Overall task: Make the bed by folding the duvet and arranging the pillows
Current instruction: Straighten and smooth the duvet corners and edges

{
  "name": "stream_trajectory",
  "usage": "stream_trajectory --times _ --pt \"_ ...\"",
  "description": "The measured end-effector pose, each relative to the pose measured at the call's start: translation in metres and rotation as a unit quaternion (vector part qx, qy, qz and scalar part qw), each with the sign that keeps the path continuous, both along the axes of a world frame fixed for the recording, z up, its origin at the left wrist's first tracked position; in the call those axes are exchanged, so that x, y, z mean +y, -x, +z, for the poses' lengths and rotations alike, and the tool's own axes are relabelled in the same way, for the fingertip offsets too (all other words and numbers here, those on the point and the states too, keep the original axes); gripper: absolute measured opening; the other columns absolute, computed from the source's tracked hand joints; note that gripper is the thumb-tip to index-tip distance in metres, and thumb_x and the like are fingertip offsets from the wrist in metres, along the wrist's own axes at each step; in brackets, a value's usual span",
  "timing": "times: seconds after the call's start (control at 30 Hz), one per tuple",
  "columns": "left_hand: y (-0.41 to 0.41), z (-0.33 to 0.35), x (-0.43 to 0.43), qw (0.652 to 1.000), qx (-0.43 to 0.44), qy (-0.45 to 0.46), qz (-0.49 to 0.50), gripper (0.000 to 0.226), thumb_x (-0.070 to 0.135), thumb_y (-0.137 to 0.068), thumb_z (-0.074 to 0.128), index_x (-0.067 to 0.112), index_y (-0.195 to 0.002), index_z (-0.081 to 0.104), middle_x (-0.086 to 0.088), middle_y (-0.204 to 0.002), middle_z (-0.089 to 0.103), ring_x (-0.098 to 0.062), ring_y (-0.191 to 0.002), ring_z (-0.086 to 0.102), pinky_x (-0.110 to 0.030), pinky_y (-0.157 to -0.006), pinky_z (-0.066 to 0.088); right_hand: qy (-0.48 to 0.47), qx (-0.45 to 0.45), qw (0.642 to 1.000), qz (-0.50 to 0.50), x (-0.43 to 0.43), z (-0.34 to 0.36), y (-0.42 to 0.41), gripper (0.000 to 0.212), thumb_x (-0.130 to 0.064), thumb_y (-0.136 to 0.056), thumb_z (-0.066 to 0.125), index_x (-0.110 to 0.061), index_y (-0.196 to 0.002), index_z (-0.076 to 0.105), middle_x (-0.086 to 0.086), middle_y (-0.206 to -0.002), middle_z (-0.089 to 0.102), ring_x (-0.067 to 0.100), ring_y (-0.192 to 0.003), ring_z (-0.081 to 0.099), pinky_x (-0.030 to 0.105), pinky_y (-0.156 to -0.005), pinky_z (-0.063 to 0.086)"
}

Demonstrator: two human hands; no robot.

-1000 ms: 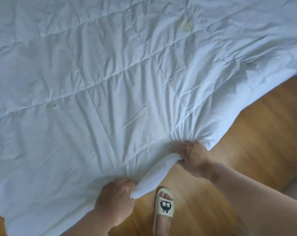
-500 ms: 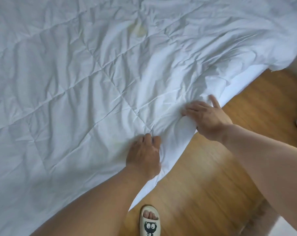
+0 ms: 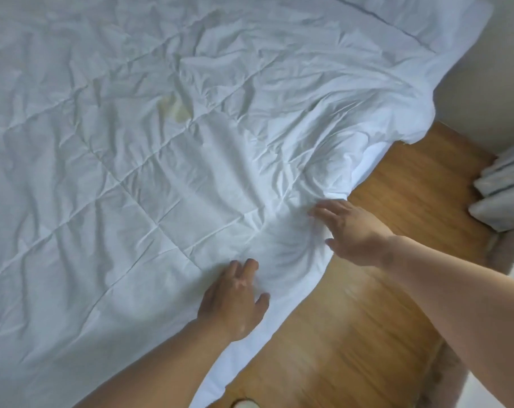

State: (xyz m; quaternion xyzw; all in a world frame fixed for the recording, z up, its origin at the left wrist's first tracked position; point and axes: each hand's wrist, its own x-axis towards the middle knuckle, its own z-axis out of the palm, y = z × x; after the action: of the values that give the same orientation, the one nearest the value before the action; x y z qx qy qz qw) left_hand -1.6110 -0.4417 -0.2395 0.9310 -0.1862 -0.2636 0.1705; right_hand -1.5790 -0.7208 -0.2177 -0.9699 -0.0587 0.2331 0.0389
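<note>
White quilted duvet (image 3: 149, 178) lies spread over the bed, creased, its near edge hanging toward the wooden floor (image 3: 353, 328). Left hand (image 3: 235, 301) rests flat on that edge, fingers spread. Right hand (image 3: 350, 231) hovers open beside the bunched corner, gripping nothing.

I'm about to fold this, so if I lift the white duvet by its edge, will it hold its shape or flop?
The duvet will likely flop: it is creased all over and puckers between the left hand and right hand. Its edge already droops towards the wooden floor. The quilted stitching suggests light padding.
</note>
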Motion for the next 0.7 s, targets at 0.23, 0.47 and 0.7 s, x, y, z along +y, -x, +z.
stream_trajectory --times 0.23,0.47,0.7 --pt "-0.055 0.003 -0.091 0.997 -0.022 0.04 -0.058 0.08 0.058 -0.091 0.054 0.035 -0.156 0.014 0.008 -0.143 0.034 -0.017 -0.131 0.037 -0.029 -0.109 0.036 0.015 -0.053 0.989 -0.139 -0.049 0.022 -0.05 0.072 -0.002 -0.089 0.05 -0.024 -0.153 0.025 -0.005 -0.161 0.02 0.022 -0.143 0.031 0.041 -0.091 0.052" --pt "-0.12 -0.005 -0.194 0.997 -0.055 0.042 -0.044 0.101 0.077 -0.075 0.058 0.035 -0.153 0.01 0.003 -0.137 0.03 -0.022 -0.123 0.04 -0.036 -0.103 0.041 0.029 -0.044 0.996 -0.07 -0.125 0.017 -0.11 0.094 0.009 -0.086 0.046 -0.033 -0.159 0.005 -0.013 -0.166 0.005 0.012 -0.153 0.007 0.035 -0.113 0.037" --pt "-0.185 -0.023 -0.263 0.995 -0.05 -0.081 -0.013 0.068 0.033 -0.077 0.07 0.008 -0.133 0.04 -0.01 -0.124 0.046 -0.027 -0.113 0.05 -0.032 -0.096 0.043 0.09 0.022 0.995 0.047 -0.181 -0.033 -0.184 0.103 0.0 -0.086 0.061 -0.04 -0.158 -0.002 -0.019 -0.166 0.001 0.009 -0.154 0.002 0.043 -0.124 0.011"
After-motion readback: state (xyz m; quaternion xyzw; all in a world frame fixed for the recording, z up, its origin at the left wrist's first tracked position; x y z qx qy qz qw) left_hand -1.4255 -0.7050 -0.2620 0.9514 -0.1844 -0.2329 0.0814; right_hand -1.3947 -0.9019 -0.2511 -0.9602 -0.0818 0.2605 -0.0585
